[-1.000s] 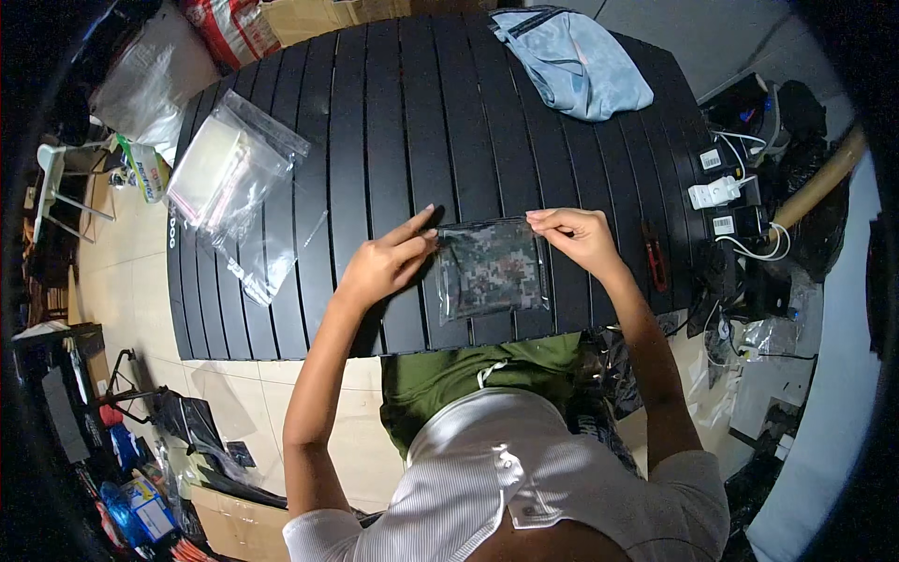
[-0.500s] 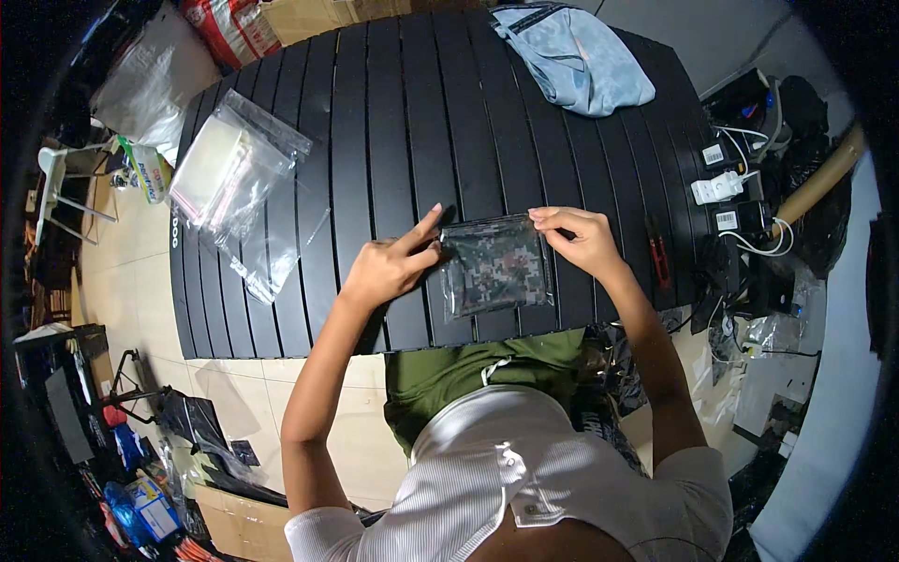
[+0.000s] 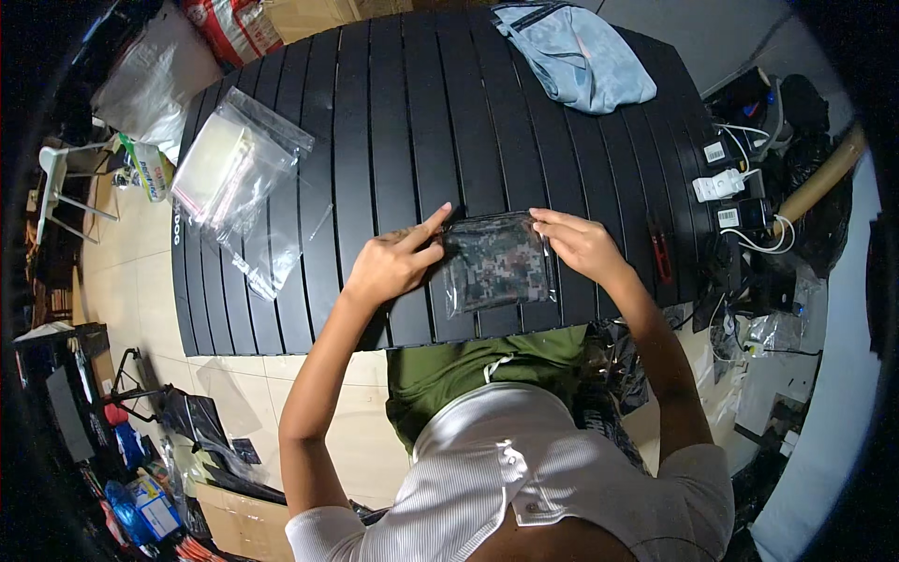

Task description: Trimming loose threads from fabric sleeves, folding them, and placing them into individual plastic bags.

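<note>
A clear plastic bag (image 3: 456,298) lies near the table's front edge, with a folded camouflage-patterned item (image 3: 501,262) inside it. At its upper left corner is my left hand (image 3: 395,262), index finger stretched forward and thumb against the bag's side; the other fingers are curled and partly hidden. My right hand (image 3: 588,245) pinches the upper right corner between thumb and fingertips. The bag's top edge runs between the two hands.
The black slatted table (image 3: 384,122) carries clear plastic bags (image 3: 248,178) at left and a folded light-blue cloth (image 3: 581,61) at the far right. A red-handled tool (image 3: 661,255) lies right of my right hand. White chargers and cables (image 3: 719,185) crowd the right edge.
The fingers of my right hand have straightened a little at the bag's corner. My left hand has barely moved, and the bag stays in place.
</note>
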Motion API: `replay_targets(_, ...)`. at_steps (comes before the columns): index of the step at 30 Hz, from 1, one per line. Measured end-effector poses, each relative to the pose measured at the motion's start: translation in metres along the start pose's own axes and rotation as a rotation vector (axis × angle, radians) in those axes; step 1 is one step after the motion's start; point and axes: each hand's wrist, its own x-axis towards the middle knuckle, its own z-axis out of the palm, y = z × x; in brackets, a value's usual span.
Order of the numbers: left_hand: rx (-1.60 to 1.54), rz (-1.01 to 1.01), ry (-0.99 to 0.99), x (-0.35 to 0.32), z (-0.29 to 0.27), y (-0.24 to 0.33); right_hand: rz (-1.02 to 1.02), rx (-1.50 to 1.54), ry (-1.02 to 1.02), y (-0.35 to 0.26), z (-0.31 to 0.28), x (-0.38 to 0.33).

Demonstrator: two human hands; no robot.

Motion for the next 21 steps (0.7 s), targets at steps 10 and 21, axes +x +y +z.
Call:
replay_targets(10, -0.237, -0.125, -0.088, -0.02, -0.006, -0.005, 0.041, -0.324, -0.245, -0.009, -0.021, -0.01)
replay_targets(21, -0.189, -0.495, 0.027, 0.026, 0.017, 0.096, 0.113, -0.199, -0.323, -0.057, 0.006, 0.006)
